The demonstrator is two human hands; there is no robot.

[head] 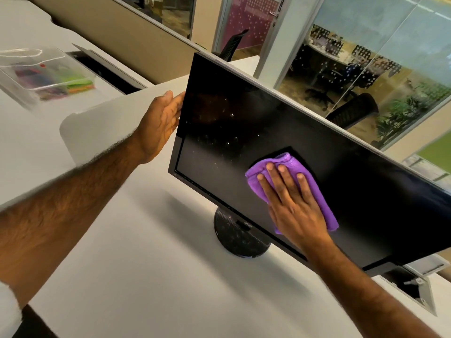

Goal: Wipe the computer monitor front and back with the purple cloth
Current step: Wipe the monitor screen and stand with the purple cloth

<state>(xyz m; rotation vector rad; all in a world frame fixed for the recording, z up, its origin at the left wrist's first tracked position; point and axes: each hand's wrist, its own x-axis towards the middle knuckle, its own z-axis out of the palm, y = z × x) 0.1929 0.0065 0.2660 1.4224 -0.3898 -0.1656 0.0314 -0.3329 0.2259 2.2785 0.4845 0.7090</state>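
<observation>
A black computer monitor [244, 113] stands on a round black base [238, 236] on the white desk, its dark screen facing me and speckled with dust at upper left. The folded purple cloth [321, 198] lies flat against the lower middle of the screen. My right hand [292, 203] presses it there with straight, spread fingers. My left hand [162, 123] holds the monitor's left edge, palm against the side; its fingertips reach behind the bezel and are hidden.
A clear plastic box [46, 74] with colourful cloths sits at the far left on the white desk [146, 276]. Open cable hatches lie behind the monitor [107, 69] and at the right [412, 286]. Glass walls and office chairs stand beyond.
</observation>
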